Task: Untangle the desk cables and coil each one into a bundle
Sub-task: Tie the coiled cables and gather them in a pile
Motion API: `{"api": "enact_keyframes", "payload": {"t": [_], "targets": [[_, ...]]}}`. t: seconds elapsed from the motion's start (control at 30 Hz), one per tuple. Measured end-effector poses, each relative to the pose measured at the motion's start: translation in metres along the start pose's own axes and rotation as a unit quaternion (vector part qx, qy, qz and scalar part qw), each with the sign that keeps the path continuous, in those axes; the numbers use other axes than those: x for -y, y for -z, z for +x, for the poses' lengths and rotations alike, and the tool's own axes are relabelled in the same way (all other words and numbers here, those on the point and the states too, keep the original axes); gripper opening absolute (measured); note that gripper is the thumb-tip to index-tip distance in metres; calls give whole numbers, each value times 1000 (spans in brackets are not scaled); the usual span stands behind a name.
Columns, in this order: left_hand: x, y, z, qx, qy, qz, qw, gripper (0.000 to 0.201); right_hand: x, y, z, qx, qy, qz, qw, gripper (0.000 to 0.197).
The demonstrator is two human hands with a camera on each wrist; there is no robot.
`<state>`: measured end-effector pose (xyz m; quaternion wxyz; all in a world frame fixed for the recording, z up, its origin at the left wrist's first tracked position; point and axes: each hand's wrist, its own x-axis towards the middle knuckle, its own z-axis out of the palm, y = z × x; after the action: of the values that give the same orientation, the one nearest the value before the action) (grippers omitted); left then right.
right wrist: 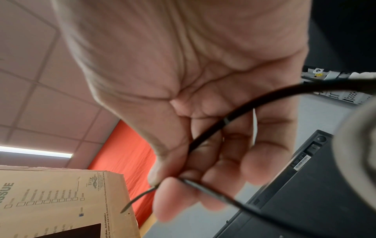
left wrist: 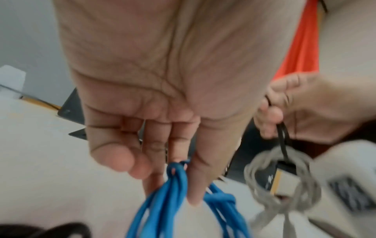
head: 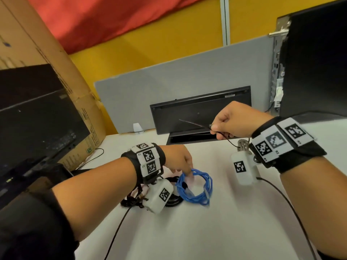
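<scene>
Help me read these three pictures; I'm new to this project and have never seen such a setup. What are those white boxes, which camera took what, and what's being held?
No machine here: a person works with bare hands. One picture comes from a head camera; the white boxes under the wrists are cameras that took the two close-ups.

On the white desk lie a coiled blue cable and a black tangle of cables. The left hand reaches down with straight fingers among the blue loops.

The right hand is raised and pinches a thin black tie strap. From it hangs a coiled grey cable bundle, seen best from the left wrist.

Behind stand a black keyboard on edge and a cardboard box.
</scene>
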<state>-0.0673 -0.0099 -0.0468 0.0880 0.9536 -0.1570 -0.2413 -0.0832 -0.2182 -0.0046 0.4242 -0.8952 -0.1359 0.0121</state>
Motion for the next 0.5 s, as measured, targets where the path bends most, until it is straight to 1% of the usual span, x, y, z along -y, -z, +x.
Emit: {"api": "enact_keyframes", "payload": {"t": [0.07,0.1,0.13,0.2,0.27,0.3,0.37,0.43,0.47,0.5], "targets": [[2,14,-3,-63,17,-99,993,11,-1,2,0,-7,-1,-2,1000,20],[4,19,-5,-100,25,-169,980,9,-1,3,0,-11,-2,-4,1000,21],[7,24,-7,-141,31,-244,959,8,-1,4,0,-15,-4,-4,1000,21],[11,29,-10,-230,30,-381,895,6,0,5,-1,-20,-13,0,1000,21],[12,31,-11,-289,9,-474,832,6,1,6,-2,-26,-27,4,999,20],[11,31,-12,-307,-9,-505,807,10,1,5,-2,-28,-36,3,999,20],[5,29,-14,-326,-47,-541,774,14,2,4,-2,-29,-54,-5,998,19],[-4,27,-16,-320,-87,-572,750,7,3,1,-1,-30,-60,-25,997,19],[-8,26,-18,-310,-109,-583,743,7,3,0,0,-29,-57,-37,997,19],[-13,25,-18,-301,-125,-586,742,13,3,-2,0,-29,-53,-47,997,18]]}}
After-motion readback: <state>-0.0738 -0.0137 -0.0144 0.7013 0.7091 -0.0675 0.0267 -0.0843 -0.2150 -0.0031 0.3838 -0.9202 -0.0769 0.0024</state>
